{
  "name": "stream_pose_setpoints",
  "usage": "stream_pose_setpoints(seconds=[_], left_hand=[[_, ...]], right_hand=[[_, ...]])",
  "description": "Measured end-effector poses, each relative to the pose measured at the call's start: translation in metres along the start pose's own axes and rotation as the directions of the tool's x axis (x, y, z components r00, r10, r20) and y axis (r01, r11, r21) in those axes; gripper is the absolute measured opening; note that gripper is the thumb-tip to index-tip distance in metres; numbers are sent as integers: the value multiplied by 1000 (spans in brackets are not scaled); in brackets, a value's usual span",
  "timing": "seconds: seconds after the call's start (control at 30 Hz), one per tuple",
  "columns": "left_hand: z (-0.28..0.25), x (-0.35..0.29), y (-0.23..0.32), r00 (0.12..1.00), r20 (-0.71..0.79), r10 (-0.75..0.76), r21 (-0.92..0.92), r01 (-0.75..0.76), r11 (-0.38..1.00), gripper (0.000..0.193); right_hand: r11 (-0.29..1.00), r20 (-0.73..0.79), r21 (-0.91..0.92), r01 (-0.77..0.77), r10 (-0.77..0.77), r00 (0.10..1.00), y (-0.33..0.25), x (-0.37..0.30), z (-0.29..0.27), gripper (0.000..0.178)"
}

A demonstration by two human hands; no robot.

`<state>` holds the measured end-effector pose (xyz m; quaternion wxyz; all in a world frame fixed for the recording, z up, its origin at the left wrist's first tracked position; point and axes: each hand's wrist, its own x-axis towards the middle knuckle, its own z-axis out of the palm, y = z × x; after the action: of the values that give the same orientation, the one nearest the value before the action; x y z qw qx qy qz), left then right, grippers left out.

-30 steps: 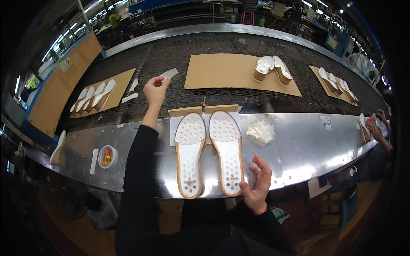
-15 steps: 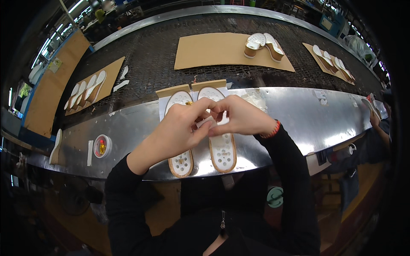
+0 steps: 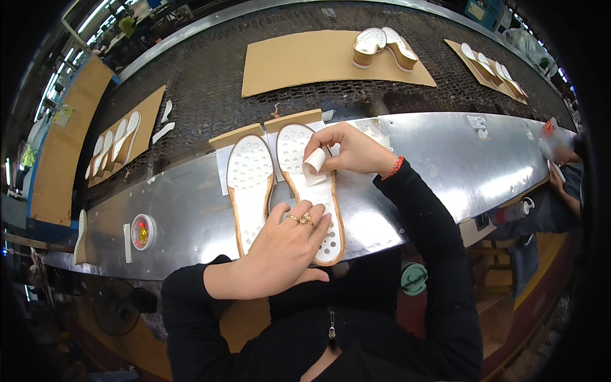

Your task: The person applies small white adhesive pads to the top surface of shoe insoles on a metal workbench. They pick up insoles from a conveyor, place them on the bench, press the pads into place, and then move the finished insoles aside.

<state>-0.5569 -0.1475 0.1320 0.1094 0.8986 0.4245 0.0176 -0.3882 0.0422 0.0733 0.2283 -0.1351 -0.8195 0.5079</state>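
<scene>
Two white shoe soles with holes and tan edges lie side by side before me, the left sole (image 3: 250,167) and the right sole (image 3: 293,141). Between thumb and fingers my right hand (image 3: 355,150) pinches a curled white strip (image 3: 314,162) over the middle of the right sole. A flat part of the strip touches or hangs just above that sole; I cannot tell which. My left hand (image 3: 283,249), with rings on it, lies over the front parts of both soles, fingers stretched out and holding nothing. It hides part of the left sole.
A round tub (image 3: 143,233) with red and yellow bits stands left on the metal bench (image 3: 439,153). Behind, on dark mesh, cardboard sheets (image 3: 286,60) carry more soles (image 3: 369,44). A single sole (image 3: 81,237) stands at far left. Another person's hand (image 3: 557,181) works at far right.
My hands, together over the soles before, have parted. The left came down onto the soles and opened out; the right brought the white strip to the right sole. The whole view shifted slightly.
</scene>
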Motion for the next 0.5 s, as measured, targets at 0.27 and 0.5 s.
stream_pose_setpoints(seconds=[0.27, 0.5], left_hand=[[11, 3, 7, 999, -33, -31, 214, 37, 976, 79], [16, 4, 5, 998, -60, -12, 223, 25, 974, 73]], right_hand=[[983, -47, 173, -62, 71, 996, 11, 1, 14, 17], [996, -82, 79, -52, 58, 995, 13, -3, 15, 15]])
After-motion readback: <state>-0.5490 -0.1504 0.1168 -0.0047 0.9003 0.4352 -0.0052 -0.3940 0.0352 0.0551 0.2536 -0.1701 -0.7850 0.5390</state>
